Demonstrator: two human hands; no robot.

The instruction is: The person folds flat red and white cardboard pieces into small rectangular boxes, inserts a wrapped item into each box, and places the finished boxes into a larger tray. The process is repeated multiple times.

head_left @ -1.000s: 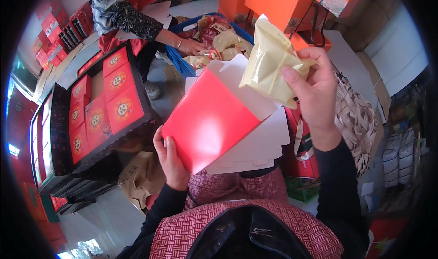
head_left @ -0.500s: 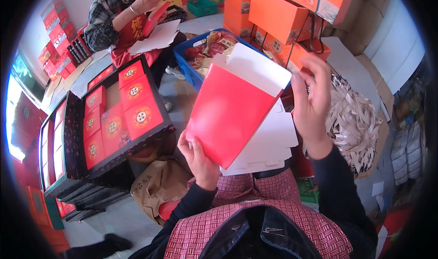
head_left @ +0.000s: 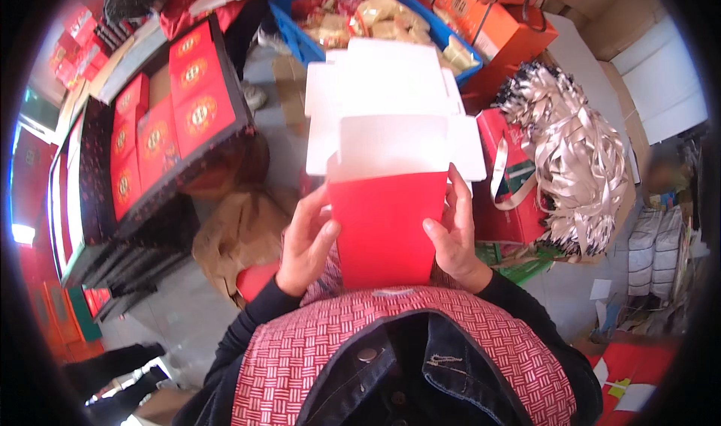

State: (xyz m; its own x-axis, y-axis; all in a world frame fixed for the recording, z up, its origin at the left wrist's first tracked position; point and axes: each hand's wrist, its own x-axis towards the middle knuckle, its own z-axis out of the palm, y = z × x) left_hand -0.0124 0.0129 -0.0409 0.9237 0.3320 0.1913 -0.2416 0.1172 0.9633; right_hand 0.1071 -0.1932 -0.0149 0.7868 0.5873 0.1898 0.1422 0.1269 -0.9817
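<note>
A red carton (head_left: 389, 227) stands close to my body, its white-lined flap raised at the far end. My left hand (head_left: 308, 242) is closed on its left side, thumb on the red face. On the opposite edge my right hand (head_left: 454, 231) grips it the same way, fingers curled behind. Just beyond the carton lie white unfolded card sheets (head_left: 390, 81), partly covered by its flap. What is inside the carton cannot be seen.
A blue crate (head_left: 289, 28) of wrapped packets stands beyond the sheets. At left are black trays holding red boxes (head_left: 197, 114). Right lie a red bag (head_left: 488, 208) and a heap of beige ribbons (head_left: 578, 156). Orange boxes (head_left: 503, 43) are stacked at far right, a brown paper bag (head_left: 233, 238) nearer left.
The carton has come down toward my body and turned from tilted to straight. My right hand, free before, now grips its right edge. My view has tipped lower.
</note>
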